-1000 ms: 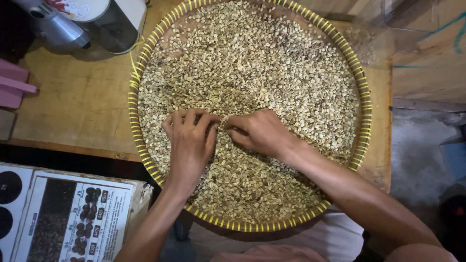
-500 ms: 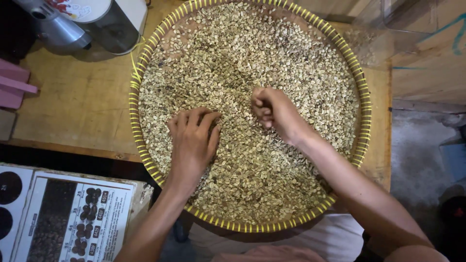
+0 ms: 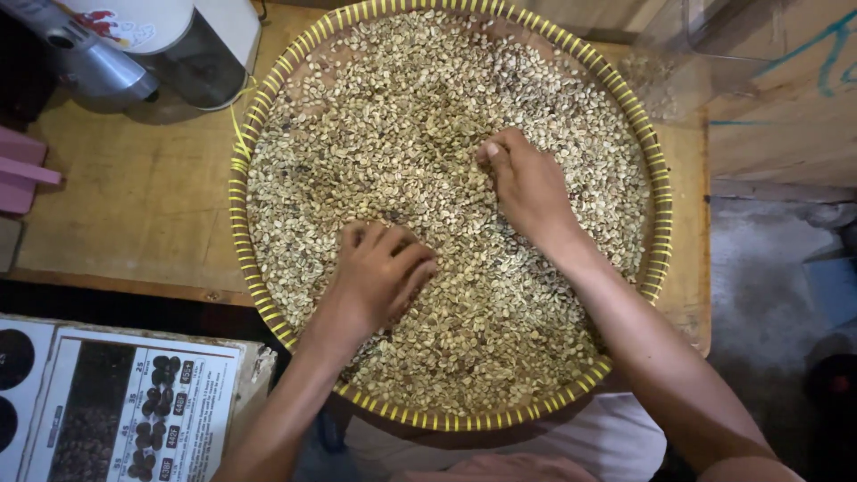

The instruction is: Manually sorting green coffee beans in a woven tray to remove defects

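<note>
A wide round woven tray with a yellow-laced rim [image 3: 239, 192] lies on a wooden table and is covered with pale green coffee beans [image 3: 393, 125]. My left hand [image 3: 379, 272] rests palm down on the beans near the tray's middle, fingers curled and spread over them. My right hand [image 3: 527, 183] lies further up and to the right, fingertips pressed into the beans. Whether it pinches a bean is hidden by the fingers.
The wooden table [image 3: 134, 196] extends left of the tray. A metal and white appliance [image 3: 152, 40] stands at the back left, a pink object [image 3: 22, 174] at the left edge. A printed chart with bean pictures [image 3: 125, 402] lies at lower left. Concrete floor [image 3: 768, 286] shows on the right.
My right hand moved away from the left one, up and to the right across the beans. My left hand slid slightly right and down and curled its fingers.
</note>
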